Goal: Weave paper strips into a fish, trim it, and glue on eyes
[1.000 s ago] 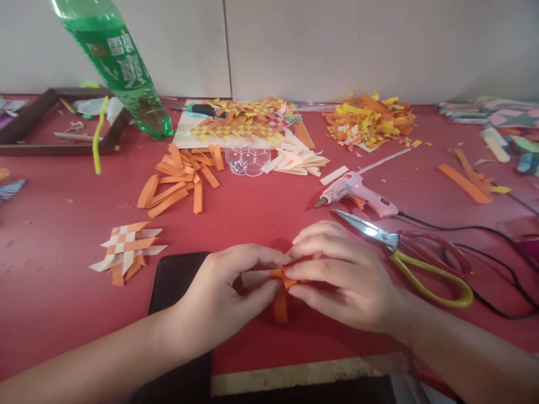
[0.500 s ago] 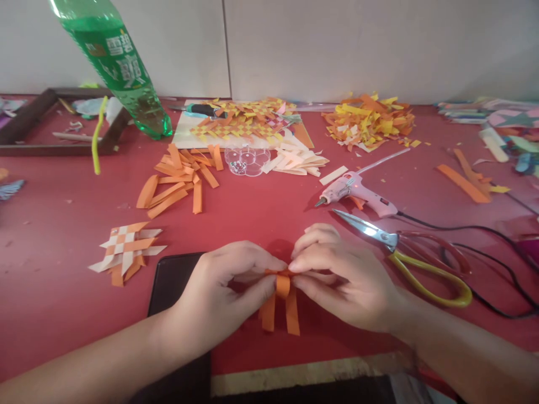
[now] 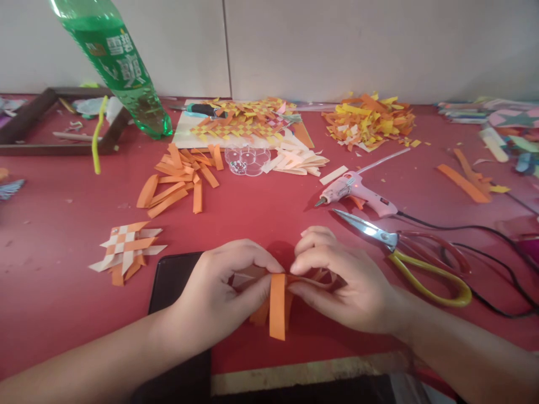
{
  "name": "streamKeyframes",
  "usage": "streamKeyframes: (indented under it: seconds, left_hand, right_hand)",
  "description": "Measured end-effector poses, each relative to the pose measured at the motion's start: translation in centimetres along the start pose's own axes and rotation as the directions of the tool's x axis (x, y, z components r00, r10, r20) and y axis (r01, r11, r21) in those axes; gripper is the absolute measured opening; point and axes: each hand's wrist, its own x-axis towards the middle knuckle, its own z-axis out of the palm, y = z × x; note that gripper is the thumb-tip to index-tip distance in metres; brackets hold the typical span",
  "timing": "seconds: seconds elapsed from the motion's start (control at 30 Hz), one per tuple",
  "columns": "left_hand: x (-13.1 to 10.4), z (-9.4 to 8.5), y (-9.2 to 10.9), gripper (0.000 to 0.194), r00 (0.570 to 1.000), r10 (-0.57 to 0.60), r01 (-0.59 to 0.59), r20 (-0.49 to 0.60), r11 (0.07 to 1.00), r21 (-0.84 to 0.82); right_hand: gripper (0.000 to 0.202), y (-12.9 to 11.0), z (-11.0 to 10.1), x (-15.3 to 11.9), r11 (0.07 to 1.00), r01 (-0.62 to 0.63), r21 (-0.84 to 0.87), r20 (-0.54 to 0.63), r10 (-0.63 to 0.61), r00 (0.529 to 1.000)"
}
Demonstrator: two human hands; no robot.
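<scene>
In the head view, the left hand (image 3: 227,286) and the right hand (image 3: 349,280) each pinch, thumb against forefinger, a folded piece of flat orange paper strips (image 3: 277,308). It sits between the fingertips above the red tabletop (image 3: 261,219), one strip hanging down; the fingers hide part of it. A flat black rectangular object (image 3: 174,278) lies partly beneath the left forearm. Silver-bladed scissors with red and yellow handles (image 3: 391,241) lie just beyond the right hand, near a pink glue gun (image 3: 366,195).
</scene>
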Motion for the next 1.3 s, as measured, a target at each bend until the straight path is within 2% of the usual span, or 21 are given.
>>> streamKeyframes:
  seconds: [0.1,0.2,0.33,0.47,0.57,0.73,0.93,1.13,1.3]
  left_hand:
    - [0.09,0.24,-0.09,0.010,0.995,-0.090,0.095,0.034,0.978,-0.187]
    - [0.08,0.36,0.00,0.026,0.981,-0.181,0.196,0.074,0.912,-0.361]
    - [0.16,0.32,0.23,0.039,0.962,-0.227,0.271,0.149,0.837,-0.474]
    - [0.42,0.36,0.14,0.036,0.949,-0.267,0.314,0.166,0.791,-0.525]
    - [0.62,0.37,0.09,0.038,0.946,-0.284,0.324,0.157,0.790,-0.520]
    - [0.70,0.21,0.49,0.043,0.931,-0.323,0.364,0.168,0.829,-0.424]
    - [0.58,0.14,0.46,0.037,0.934,-0.339,0.355,0.110,0.858,-0.371]
    - [0.63,-0.08,0.49,0.038,0.923,-0.353,0.384,0.153,0.835,-0.394]
    - [0.43,0.00,0.63,0.042,0.911,-0.373,0.412,0.176,0.835,-0.365]
  right_hand:
    - [0.013,0.08,0.11,0.03,1.000,-0.005,-0.021,0.001,0.005,1.000]
    - [0.009,0.27,0.21,0.12,0.999,0.051,-0.003,0.005,-0.051,0.999]
    - [0.010,0.26,0.11,0.30,0.999,0.035,-0.011,-0.033,-0.035,0.999]
    - [0.009,0.10,0.04,0.34,1.000,0.005,-0.014,-0.071,-0.006,0.997]
    - [0.013,0.22,0.09,0.28,0.994,0.060,-0.086,-0.078,-0.067,0.995]
    - [0.013,0.34,-0.14,0.21,0.964,0.169,-0.204,-0.049,-0.182,0.982]
    - [0.010,0.18,-0.52,0.07,0.939,0.195,-0.285,-0.038,-0.214,0.976]
    - [0.012,0.19,-0.58,-0.45,0.911,0.210,-0.356,-0.057,-0.245,0.968]
    - [0.006,0.12,-0.40,-0.24,0.941,0.203,-0.271,-0.035,-0.220,0.975]
